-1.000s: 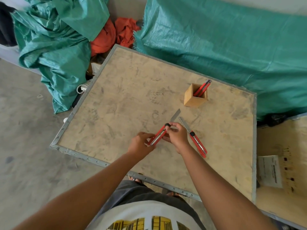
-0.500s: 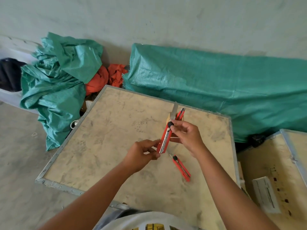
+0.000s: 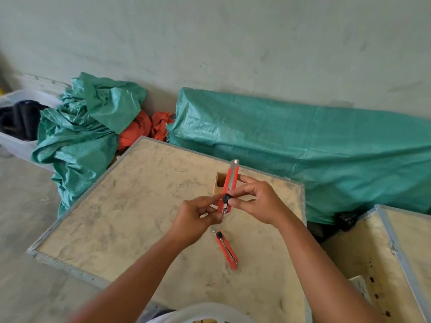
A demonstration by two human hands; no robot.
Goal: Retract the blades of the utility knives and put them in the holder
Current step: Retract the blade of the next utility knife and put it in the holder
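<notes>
I hold a red utility knife (image 3: 230, 180) upright above the wooden board, only a short blade tip showing at its top. My left hand (image 3: 196, 220) pinches its lower end. My right hand (image 3: 254, 201) grips its middle, thumb on the black slider knob. Behind the knife stands the small wooden holder (image 3: 218, 184), partly hidden by the knife and my fingers. A second red utility knife (image 3: 226, 249) lies flat on the board in front of my hands, its blade end pointing toward them.
The plywood board (image 3: 121, 217) has a metal edge. Green tarpaulin (image 3: 303, 145) lies bunched behind and to the left, with orange cloth (image 3: 137, 131) between. A second wooden crate (image 3: 384, 264) stands at the right. A white tub (image 3: 16, 136) stands at far left.
The held knife went from lying low over the board to upright. Its long blade has slid back until only the tip shows. The slider knob moved down the handle. The camera tilted up.
</notes>
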